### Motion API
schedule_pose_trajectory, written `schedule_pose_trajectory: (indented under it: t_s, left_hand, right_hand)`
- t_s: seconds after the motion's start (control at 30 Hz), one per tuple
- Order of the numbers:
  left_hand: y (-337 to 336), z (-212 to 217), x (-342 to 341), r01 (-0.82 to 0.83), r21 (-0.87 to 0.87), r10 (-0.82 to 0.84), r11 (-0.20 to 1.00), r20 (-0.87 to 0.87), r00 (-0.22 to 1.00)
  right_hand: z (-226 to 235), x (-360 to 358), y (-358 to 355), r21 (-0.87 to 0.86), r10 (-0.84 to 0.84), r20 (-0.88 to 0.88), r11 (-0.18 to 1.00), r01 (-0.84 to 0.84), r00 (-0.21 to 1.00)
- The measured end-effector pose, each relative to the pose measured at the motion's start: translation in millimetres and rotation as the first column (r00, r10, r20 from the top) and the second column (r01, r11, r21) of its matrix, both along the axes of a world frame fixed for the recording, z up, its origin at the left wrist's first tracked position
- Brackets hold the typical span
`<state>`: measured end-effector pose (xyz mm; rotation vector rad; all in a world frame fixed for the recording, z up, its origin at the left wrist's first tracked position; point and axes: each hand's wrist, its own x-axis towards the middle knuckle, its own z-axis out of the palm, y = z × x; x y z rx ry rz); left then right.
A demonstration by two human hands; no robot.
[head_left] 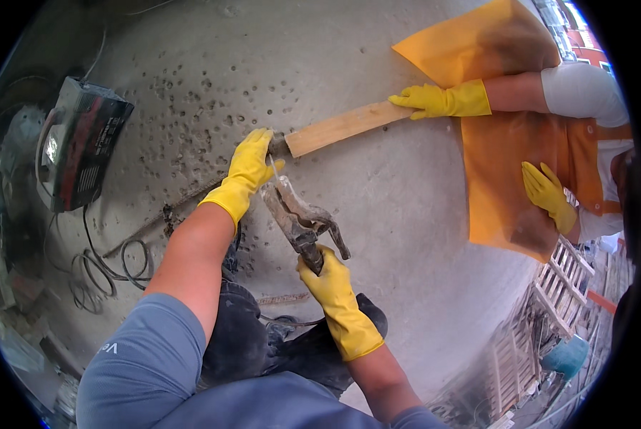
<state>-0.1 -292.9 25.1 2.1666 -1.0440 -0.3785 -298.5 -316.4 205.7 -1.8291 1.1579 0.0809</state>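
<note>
My right hand (pixel 328 279), in a yellow rubber glove, grips the dark handle of a worn welding electrode holder (pixel 292 214). Its jaws point up and to the left, with a thin rod (pixel 275 166) running from them toward my other glove. My left hand (pixel 250 161), gloved in yellow too, is curled against a small dark piece (pixel 279 146) at the near end of a wooden plank (pixel 345 129). Its fingers partly hide that piece. At the plank's far end rests a co-worker's yellow-gloved hand (pixel 435 101).
The co-worker wears an orange apron (pixel 506 179); their other gloved hand (pixel 549 194) lies against it. A red and black welding machine (pixel 91 143) stands left, with looped black cable (pixel 109 268) nearby. Pitted concrete (pixel 192 93) spreads beneath. Wooden pallets (pixel 514 357) and a teal bucket (pixel 565 356) are lower right.
</note>
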Motion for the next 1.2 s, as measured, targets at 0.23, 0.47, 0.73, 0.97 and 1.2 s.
schedule_pose_trajectory:
  t_s: [0.23,0.47,0.73,0.97,1.2]
  left_hand:
    - [-5.1,-5.9,-3.2,-0.019,-0.020,0.019,1.000,0.020,1.000]
    - [-14.7,-1.8,-7.3,-0.013,-0.009,0.013,1.000,0.001,1.000]
    - [-3.3,-5.4,-1.7,-0.021,-0.026,0.021,0.999,0.000,1.000]
    - [-0.7,5.9,-1.6,-0.047,0.043,0.048,0.998,-0.028,0.998]
    - [-3.4,1.1,-4.5,-0.071,0.014,0.071,0.997,-0.032,0.997]
  right_hand:
    - [-2.5,2.8,-2.5,-0.008,0.008,0.024,1.000,-0.008,1.000]
    - [-12.6,0.3,-5.0,0.018,-0.009,0.006,1.000,0.009,1.000]
    - [-14.9,2.4,-6.6,0.001,0.002,-0.007,1.000,-0.002,1.000]
    - [-11.4,3.4,-7.8,-0.045,0.072,0.001,0.996,-0.072,0.997]
    - [-14.6,1.4,-9.0,-0.036,0.043,-0.019,0.998,-0.044,0.999]
